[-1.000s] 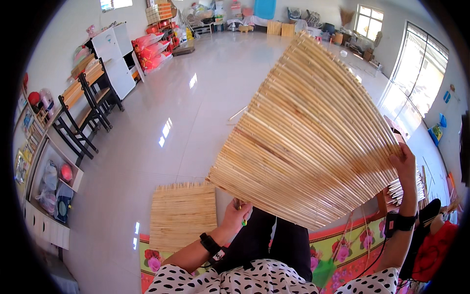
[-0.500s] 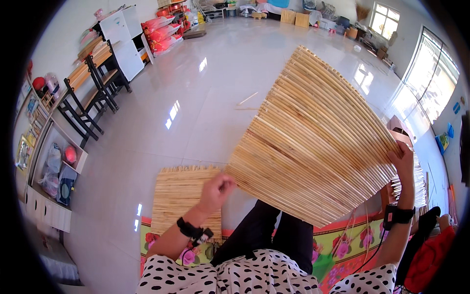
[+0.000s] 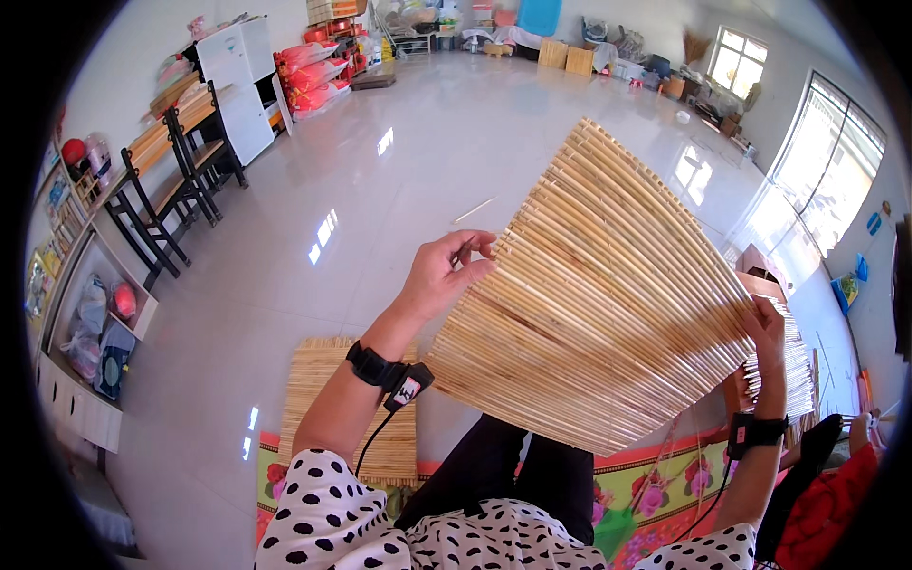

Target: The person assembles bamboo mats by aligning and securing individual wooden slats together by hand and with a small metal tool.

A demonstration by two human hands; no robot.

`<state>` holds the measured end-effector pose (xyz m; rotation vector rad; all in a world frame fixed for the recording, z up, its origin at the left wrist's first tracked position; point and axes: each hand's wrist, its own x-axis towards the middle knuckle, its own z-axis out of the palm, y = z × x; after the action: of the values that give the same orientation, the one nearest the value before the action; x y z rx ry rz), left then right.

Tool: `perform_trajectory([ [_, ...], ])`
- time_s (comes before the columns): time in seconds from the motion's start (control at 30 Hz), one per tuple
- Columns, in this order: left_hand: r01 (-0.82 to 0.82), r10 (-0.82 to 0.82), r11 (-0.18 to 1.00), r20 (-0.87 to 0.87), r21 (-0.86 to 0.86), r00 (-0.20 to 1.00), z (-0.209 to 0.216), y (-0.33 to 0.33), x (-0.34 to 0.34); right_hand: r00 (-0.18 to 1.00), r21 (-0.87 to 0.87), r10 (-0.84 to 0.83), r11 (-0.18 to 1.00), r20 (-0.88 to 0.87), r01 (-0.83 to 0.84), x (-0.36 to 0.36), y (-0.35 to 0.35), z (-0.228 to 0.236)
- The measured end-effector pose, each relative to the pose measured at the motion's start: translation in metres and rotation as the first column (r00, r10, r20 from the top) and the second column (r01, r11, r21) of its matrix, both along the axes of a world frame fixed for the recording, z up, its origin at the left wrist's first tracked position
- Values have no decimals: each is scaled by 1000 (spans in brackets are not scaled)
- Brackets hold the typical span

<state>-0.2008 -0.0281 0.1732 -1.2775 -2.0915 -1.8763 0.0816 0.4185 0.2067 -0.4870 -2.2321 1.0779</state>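
Observation:
A large mat of straw-coloured reed stalks (image 3: 589, 294), laid side by side and bound together, is held up tilted in front of me. My right hand (image 3: 766, 332) grips its right edge, the fingers partly hidden by the mat. My left hand (image 3: 446, 274) is at the upper part of the left edge, with thumb and fingertips pinched on the stalk ends. Whether a small piece also sits in those fingers I cannot make out. A second, smaller reed mat (image 3: 318, 380) lies on the floor below my left forearm, which partly covers it.
Beneath me is a flowered cloth (image 3: 655, 489). By my right arm are a stack of reeds (image 3: 793, 366) and a brown box (image 3: 763, 269). A loose stalk (image 3: 473, 210) lies on the shiny tiled floor (image 3: 380, 247). Black-framed chairs (image 3: 157, 214) and a shelf unit (image 3: 90, 323) stand left.
My left hand has moved up along the mat's left edge, from its lower corner to a pinch higher up. The mat has shifted slightly down in view; my right hand keeps its grip.

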Motion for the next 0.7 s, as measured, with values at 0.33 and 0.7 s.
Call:
perform_trajectory([
  [0.33, -5, 18, 997, 151, -81, 988, 13, 10, 8, 994, 44, -5, 999, -108, 10, 0, -27, 0],
  [0.7, 25, -30, 987, -31, -162, 999, 57, 9, 55, 967, -163, -106, 984, -233, 68, -1, -74, 13],
])
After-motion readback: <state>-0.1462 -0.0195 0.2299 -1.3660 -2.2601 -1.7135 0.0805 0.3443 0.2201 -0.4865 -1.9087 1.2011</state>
